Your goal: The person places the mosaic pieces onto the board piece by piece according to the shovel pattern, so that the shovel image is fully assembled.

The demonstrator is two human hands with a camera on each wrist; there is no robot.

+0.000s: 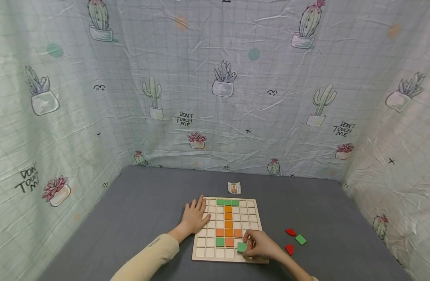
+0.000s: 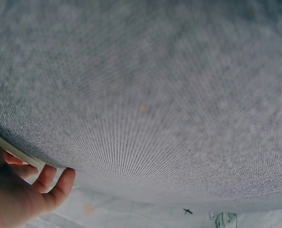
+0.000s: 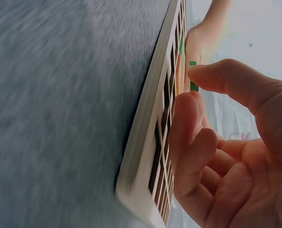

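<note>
A wooden grid board (image 1: 210,252) lies on the grey table in the head view. Three green tiles (image 1: 227,202) fill part of its far row, and a column of orange tiles (image 1: 229,224) runs toward the near side. Reddish-orange tiles surround the column's near end, with a green tile (image 1: 220,242) at the lower left. My right hand (image 1: 258,245) pinches another green tile (image 1: 241,247) over the near right squares; the right wrist view shows this tile (image 3: 193,83) edge-on between thumb and finger. My left hand (image 1: 193,217) rests on the board's left edge, fingers spread.
Right of the board lie a loose green tile (image 1: 300,239) and two red pieces (image 1: 289,249) with a curved side. A small pattern card (image 1: 234,188) lies beyond the far edge. A cactus-print curtain (image 1: 186,156) encloses the table's back and sides.
</note>
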